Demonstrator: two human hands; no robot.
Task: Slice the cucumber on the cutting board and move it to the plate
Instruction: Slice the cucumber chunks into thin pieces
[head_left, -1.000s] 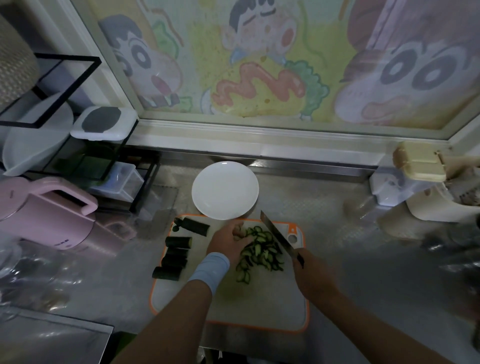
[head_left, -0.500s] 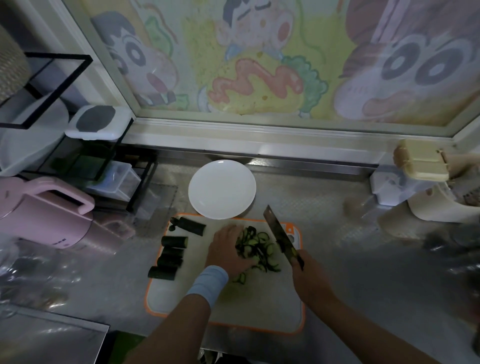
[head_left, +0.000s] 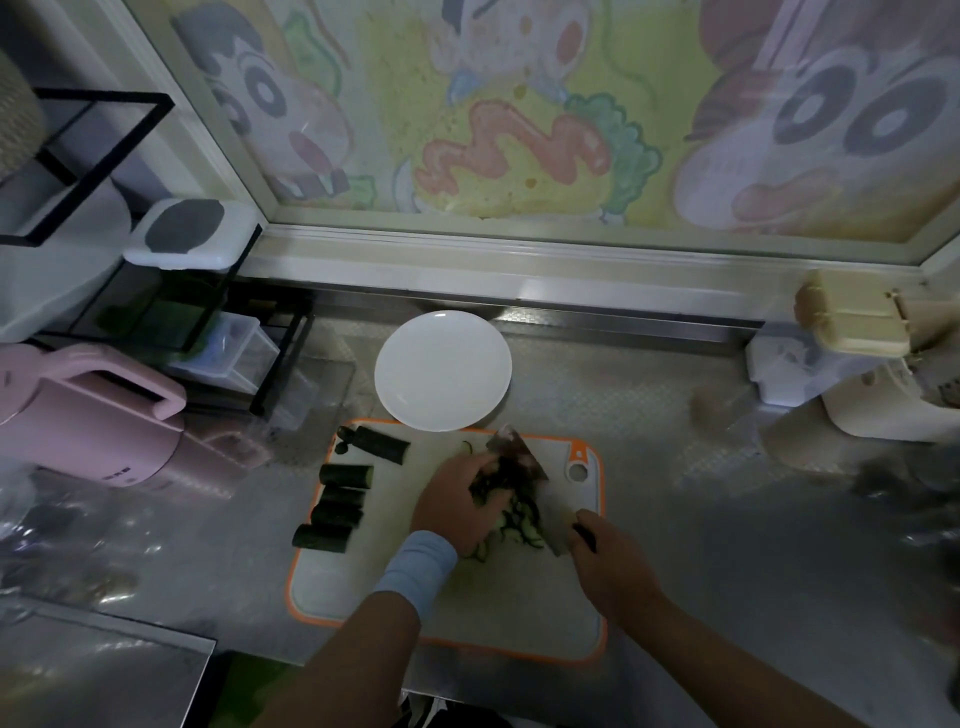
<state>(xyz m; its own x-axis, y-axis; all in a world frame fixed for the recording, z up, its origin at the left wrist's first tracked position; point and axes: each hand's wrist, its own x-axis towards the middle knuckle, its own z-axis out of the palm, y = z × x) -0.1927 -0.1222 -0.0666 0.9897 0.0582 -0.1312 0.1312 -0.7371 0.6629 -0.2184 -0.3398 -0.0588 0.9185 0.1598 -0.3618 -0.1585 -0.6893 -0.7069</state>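
Your left hand is on the board, fingers cupped over the slices, pressing the heap against the knife. Your right hand has its fingers wrapped round the knife handle. The blade is tilted, its flat facing the heap, its tip toward the plate. A few slices trail on the board below the heap. Five uncut chunks lie along the board's left side, well apart from the hands. The plate sits on the worktop, its near rim overlapping the board's far edge. A pink kettle stands far left.
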